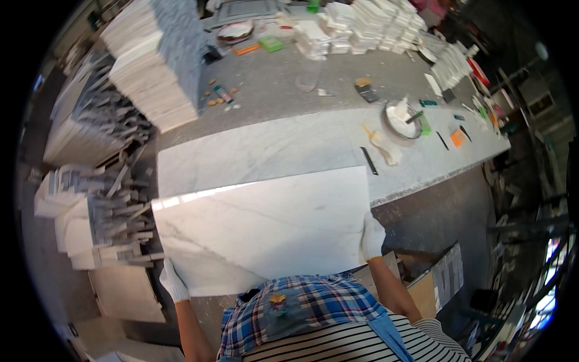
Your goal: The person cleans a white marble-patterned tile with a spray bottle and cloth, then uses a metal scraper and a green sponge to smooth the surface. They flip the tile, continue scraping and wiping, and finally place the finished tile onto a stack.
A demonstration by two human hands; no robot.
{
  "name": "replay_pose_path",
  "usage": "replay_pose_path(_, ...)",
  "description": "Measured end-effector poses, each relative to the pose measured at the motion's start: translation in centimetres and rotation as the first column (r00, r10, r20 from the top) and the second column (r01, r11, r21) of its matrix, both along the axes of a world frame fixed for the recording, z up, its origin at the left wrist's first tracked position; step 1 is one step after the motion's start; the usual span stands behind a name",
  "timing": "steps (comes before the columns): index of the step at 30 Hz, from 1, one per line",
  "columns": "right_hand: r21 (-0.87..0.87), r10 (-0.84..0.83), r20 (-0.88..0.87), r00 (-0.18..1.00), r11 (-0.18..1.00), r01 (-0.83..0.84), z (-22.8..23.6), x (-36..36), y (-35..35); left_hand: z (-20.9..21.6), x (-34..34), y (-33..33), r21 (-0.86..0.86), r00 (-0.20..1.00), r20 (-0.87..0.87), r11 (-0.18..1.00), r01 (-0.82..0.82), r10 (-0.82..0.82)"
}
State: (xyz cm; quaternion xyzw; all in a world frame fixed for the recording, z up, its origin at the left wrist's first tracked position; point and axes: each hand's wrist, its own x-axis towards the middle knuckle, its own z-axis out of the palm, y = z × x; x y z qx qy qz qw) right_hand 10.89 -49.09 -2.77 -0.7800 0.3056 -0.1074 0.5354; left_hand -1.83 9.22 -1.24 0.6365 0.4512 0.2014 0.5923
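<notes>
The left hand (174,282) and the right hand (374,236), both in white knitted gloves, clasp opposite side edges of a white, grey-veined slab (259,232); their undersides are hidden, so I cannot tell how far the fingers reach beneath. The slab lies face up in front of the person's checked apron (313,308), its far edge overlapping the near side of a long pale board (259,148) on the grey table (271,78).

Beyond the slab's far right corner, a black strip (368,161) lies on the board, just beside a crumpled whitish cloth (386,149). Near the cloth sits a round bowl (389,128) of white paste, with a handled tool in it. Farther right are a thin dark stick (442,140) and an orange piece (457,138).

A tall stack of tiles (145,75) stands at the table's left, and lower white stacks (356,27) line its far side.
</notes>
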Motion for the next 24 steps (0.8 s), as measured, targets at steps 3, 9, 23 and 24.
replay_pose_path(3, 0.016, 0.002, -0.066, 0.998, 1.0, -0.001, 0.6, -0.1, -0.6, -1.3, 0.1, -0.7, -0.026, 0.998, 0.046, 0.999, -0.031, 0.032)
replay_pose_path(9, -0.12, 0.078, 0.069, 0.995, 0.99, -0.07, -1.8, -0.3, -1.5, -0.9, 0.2, -1.8, -0.06, 0.999, 0.043, 0.998, 0.001, 0.002)
replay_pose_path(23, -0.797, 0.426, -0.009, 0.905, 0.544, -0.264, 4.5, 5.3, -0.6, -0.2, 0.0, -1.0, -0.168, 0.993, -0.103, 0.983, -0.074, 0.057)
replay_pose_path(24, -0.829, 0.503, 0.004, 0.864, 0.486, -0.279, 5.1, 7.1, -0.1, -0.4, 0.0, -1.0, -0.179, 0.994, -0.097, 0.981, -0.071, 0.054)
